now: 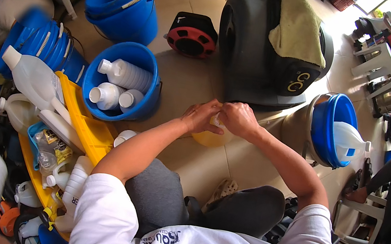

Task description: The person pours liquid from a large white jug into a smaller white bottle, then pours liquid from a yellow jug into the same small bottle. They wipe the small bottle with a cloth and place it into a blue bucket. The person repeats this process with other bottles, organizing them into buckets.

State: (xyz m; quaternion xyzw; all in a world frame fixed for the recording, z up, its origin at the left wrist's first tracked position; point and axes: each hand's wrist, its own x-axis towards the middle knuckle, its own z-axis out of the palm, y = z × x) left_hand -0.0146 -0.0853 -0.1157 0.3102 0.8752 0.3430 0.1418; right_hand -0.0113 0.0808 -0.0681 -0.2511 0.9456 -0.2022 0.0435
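Observation:
A plastic jug of yellow liquid is between my two hands, over the tiled floor in front of my knees. My left hand grips around its upper part, thumb across the front. Fingers of my right hand are bent over the top beside the left fingers; what they pinch there is hidden. White plastic bottles lie and stand in an open blue bucket to the left. Another white bottle shows partly behind my left forearm.
A yellow plastic container holding jugs and bottles is at my left. Ahead stand a black air blower with a towel, a red-and-black round device and stacked blue buckets. A bucket with a white jug stands right; a person sits beyond.

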